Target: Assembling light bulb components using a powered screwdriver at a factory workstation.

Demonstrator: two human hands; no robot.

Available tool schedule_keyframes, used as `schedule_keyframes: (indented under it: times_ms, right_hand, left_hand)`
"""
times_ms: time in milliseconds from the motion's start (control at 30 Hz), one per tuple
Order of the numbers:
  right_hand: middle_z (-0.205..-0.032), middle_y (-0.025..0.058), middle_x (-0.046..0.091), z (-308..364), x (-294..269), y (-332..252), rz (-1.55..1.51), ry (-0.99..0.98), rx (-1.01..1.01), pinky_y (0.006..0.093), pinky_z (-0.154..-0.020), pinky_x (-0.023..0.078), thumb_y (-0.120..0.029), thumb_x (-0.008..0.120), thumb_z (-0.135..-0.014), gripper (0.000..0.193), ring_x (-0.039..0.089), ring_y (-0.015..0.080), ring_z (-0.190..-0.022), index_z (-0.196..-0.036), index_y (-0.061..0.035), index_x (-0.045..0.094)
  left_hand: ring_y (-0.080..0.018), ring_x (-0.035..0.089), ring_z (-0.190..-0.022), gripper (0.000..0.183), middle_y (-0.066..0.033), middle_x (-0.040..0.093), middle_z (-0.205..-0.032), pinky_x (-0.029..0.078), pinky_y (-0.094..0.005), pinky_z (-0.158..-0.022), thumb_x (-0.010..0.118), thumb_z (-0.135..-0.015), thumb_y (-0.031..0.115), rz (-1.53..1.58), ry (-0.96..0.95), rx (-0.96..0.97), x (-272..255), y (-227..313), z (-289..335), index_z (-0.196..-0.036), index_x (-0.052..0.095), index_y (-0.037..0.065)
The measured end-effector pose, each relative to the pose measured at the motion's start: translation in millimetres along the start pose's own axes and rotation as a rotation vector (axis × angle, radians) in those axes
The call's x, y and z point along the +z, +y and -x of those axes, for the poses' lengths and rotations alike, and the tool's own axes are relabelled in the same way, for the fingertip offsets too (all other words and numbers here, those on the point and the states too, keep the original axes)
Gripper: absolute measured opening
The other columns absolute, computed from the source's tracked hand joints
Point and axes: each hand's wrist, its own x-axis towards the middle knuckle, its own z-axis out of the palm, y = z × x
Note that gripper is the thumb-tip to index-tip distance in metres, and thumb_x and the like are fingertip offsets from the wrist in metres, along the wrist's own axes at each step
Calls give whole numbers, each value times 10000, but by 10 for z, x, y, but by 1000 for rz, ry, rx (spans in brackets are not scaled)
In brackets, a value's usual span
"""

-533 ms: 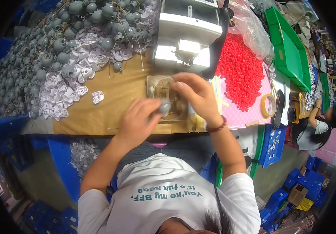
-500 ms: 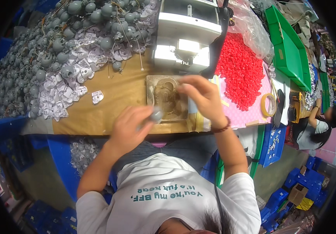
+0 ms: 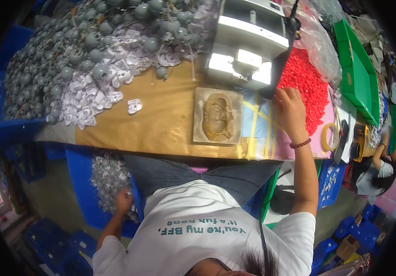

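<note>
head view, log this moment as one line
left hand: at blue bin of grey parts, grip unclear | right hand: by red pieces, grip unclear | hollowed block: on table, untouched | white machine: behind block

Strong glare lies on the white machine (image 3: 252, 34) — the left hand (image 3: 124, 201), below the table (image 3: 161, 112), is dimmer; picture corners are black.

red pieces (image 3: 306, 76): plastic | block (image 3: 217, 115): matt, rough | grey balls (image 3: 76, 56): glossy

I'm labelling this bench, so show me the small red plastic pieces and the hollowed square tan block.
Small red plastic pieces (image 3: 306, 77): head view, middle of the heap.
Hollowed square tan block (image 3: 199, 112): head view, left side of its rim.
</note>
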Motion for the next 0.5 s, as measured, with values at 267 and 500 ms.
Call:
schedule_keyframes:
  times_ms: [267, 500]
  right_hand:
    - [-920, 139, 588, 70, 75, 97, 102, -43, 15, 418, -745, 492, -13, 643, -824, 222, 574, 327, -867, -1045, 0, 629]
    - [-972, 127, 613, -8, 108, 139, 50, -38, 21, 406, -744, 497, 4, 681, -793, 169, 582, 321, -887, -946, -15, 613]
  left_hand:
    - [-284, 640, -750, 127, -135, 646, -823, 513, -396, -713, 616, -855, 57, 158, -541, 194, -1312, 1740, -773, -977, 640, 29]
    - [-319, 579, -1121, 341, -136, 601, -1241, 491, -378, -944, 660, -808, -21, -278, 256, 915, -2218, 4102, -1152, -1142, 638, 39]
